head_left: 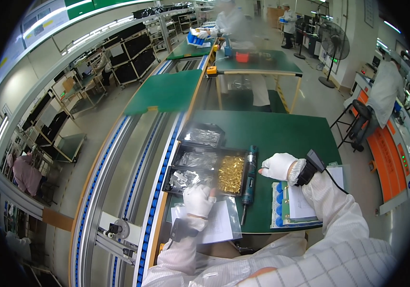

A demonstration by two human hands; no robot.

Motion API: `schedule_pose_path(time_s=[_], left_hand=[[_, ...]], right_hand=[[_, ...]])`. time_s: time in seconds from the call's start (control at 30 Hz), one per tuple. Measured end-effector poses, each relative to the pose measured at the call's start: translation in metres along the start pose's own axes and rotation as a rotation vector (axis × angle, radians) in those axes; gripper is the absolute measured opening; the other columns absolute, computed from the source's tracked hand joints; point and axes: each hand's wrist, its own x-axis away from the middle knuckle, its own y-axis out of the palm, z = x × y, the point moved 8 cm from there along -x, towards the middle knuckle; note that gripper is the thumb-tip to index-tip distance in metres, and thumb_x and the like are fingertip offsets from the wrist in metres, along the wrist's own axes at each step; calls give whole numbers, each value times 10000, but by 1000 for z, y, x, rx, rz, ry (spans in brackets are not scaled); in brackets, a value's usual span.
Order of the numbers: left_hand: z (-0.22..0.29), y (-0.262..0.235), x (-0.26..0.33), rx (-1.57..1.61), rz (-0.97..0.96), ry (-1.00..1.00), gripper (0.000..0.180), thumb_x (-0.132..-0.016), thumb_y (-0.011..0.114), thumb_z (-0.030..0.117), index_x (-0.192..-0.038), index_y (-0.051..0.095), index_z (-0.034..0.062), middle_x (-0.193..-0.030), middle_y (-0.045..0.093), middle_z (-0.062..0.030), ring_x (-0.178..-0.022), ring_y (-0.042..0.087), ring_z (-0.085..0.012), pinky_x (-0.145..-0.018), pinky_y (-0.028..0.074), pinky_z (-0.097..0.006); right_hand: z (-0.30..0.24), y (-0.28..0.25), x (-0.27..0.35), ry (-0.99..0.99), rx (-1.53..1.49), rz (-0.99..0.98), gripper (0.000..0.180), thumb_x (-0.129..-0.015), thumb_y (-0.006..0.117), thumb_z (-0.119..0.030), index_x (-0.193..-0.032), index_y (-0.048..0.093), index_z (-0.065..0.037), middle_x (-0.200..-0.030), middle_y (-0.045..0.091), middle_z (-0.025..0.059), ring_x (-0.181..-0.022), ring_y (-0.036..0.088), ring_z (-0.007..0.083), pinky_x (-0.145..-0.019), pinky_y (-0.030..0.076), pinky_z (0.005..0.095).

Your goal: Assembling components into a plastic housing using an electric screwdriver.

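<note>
My left hand point(199, 201), in a white glove with bare fingertips, is at the near edge of a black bin of small silver-white parts point(182, 180). Its fingers are curled; what they grip, if anything, is hidden. A paper sheet point(220, 225) in a clear sleeve lies beneath that wrist. Over the green table, my right hand point(278, 167) is closed, with a bare fingertip pointing left; its inside is hidden. A teal-and-black electric screwdriver point(249, 178) lies between the hands, bit toward me. Beside it, a black bin holds brass-coloured parts point(231, 173).
Under my right forearm lie a blue-and-white tray point(277, 205) and papers point(300, 203). Bins of clear plastic bags point(202, 136) stand farther back. A roller conveyor point(133, 162) runs along the left, bridged by a green board point(167, 91). A co-worker point(229, 24) stands at the far table.
</note>
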Motion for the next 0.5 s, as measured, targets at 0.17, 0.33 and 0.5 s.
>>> schedule_pose_path(time_s=[0.17, 0.33, 0.5], left_hand=[[0, -1, 1, 6, 18, -3, 219, -772, 674, 257, -648, 615, 86, -715, 618, -86, -720, 606, -310, -707, 443, -451], [5, -7, 0, 2, 92, 74, 249, -808, 662, 229, -623, 574, 87, -653, 562, -76, -684, 576, -300, -697, 438, -426], [2, -2, 0, 16, 35, 40, 227, -779, 674, 232, -626, 594, 85, -687, 610, -91, -719, 606, -316, -723, 453, -449]], right_hand=[[2, 0, 0, -2, -15, 15, 413, -912, 499, -475, -974, 710, -125, -884, 696, 169, -840, 665, 378, -813, 523, 453], [1, 1, -1, -34, -10, 35, 414, -910, 505, -482, -932, 709, -122, -855, 692, 169, -815, 663, 385, -792, 526, 455], [2, 1, -1, -35, -17, 50, 412, -911, 503, -480, -937, 709, -124, -858, 693, 165, -815, 663, 384, -790, 527, 455]])
